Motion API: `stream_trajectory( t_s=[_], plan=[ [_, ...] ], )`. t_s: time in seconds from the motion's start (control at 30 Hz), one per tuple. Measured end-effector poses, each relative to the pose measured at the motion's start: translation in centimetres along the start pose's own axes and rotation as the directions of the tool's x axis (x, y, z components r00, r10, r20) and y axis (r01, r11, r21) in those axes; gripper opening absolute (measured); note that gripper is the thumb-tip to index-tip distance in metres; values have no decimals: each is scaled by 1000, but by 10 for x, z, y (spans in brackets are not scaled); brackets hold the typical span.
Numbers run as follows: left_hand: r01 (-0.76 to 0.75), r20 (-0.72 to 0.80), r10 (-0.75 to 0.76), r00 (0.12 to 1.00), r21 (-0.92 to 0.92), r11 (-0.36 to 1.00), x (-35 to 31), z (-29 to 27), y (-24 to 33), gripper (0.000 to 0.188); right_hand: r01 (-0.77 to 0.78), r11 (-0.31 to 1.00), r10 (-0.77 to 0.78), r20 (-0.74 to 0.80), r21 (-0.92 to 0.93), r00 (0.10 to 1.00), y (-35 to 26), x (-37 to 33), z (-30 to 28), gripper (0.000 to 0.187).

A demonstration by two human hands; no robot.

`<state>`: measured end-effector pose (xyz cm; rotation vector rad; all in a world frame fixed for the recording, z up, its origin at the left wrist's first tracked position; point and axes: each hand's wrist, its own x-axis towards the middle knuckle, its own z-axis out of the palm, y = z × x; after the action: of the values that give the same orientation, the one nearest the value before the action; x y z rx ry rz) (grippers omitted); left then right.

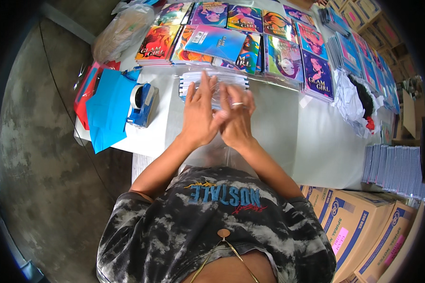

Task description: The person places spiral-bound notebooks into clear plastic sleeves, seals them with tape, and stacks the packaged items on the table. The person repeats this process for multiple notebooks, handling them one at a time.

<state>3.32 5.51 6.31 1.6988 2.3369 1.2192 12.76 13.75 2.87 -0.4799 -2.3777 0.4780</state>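
Observation:
A stack of spiral notebooks lies on the table in front of me, its white page edges and blue bindings showing. Clear plastic gleams around it. My left hand rests over the stack's near left part, open, fingers stretched away from me. Beside it my right hand, with a ring on one finger, lies across the near right part. Its fingers look apart but are partly blurred by motion. The two thumbs come close together. Between the hands the notebooks are mostly hidden.
Rows of colourful notebooks stand along the far side. A blue tape dispenser, blue sheet and red packaging sit left. Crumpled white plastic lies right, with stacked notebooks and cardboard boxes nearby.

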Motion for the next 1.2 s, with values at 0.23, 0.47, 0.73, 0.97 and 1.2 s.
stream_trajectory(
  t_s=[0.23,0.47,0.73,0.97,1.2],
  plan=[
    [71,-133,-102,986,-221,973,67,-47,-18,75,165,984,-169,-65,-69,983,1,12,-3,33],
    [127,295,-135,946,46,991,66,-35,-17,19,121,988,-136,-190,-93,972,11,13,10,25],
    [-272,-99,310,945,280,920,-7,1,-20,32,90,979,-19,-354,184,935,8,18,17,20],
    [-77,-434,200,878,286,955,-40,-59,-57,35,187,975,-126,-387,122,913,19,9,22,16],
    [969,289,-925,247,-63,239,-83,-157,-198,31,251,962,-188,-408,107,894,23,9,25,16]
  ],
)
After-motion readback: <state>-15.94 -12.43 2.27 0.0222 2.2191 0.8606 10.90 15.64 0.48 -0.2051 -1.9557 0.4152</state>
